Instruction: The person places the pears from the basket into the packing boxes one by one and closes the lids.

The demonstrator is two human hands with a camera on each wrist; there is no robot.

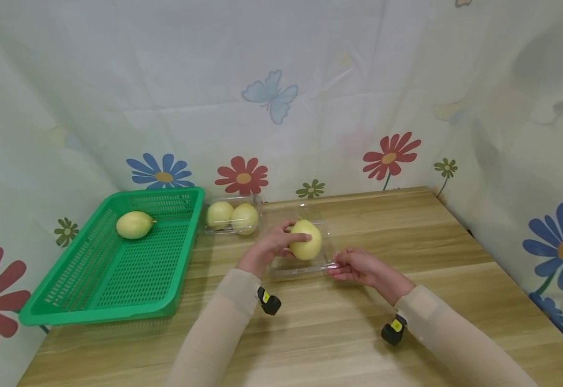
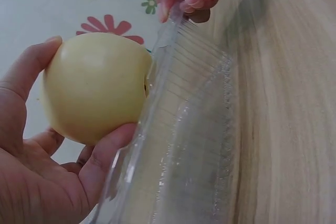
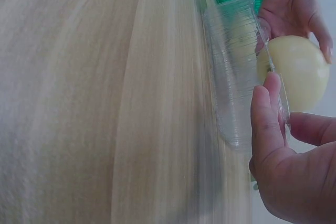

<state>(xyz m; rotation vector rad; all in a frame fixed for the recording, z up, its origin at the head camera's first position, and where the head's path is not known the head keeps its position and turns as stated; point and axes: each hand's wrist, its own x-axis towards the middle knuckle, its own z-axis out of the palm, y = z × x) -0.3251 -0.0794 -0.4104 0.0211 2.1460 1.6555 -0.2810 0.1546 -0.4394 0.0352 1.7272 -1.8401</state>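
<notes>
A pale yellow pear (image 1: 307,240) is gripped in my left hand (image 1: 273,243), thumb on one side and fingers on the other. It is held over a clear plastic clamshell box (image 1: 286,267), close to its near rim in the left wrist view. My right hand (image 1: 359,267) pinches the box's near right corner between thumb and fingers. From the right wrist, the ribbed wall of the box (image 3: 231,77) shows beside the pear (image 3: 299,72), with nothing else seen inside.
A second clear box (image 1: 257,207) with two pears (image 1: 245,218) stands at the back, left of my hands. Left of it, a green plastic basket (image 1: 180,269) contains one pear (image 1: 134,224). A flower-printed curtain (image 1: 339,107) hangs behind the wooden table (image 1: 320,344).
</notes>
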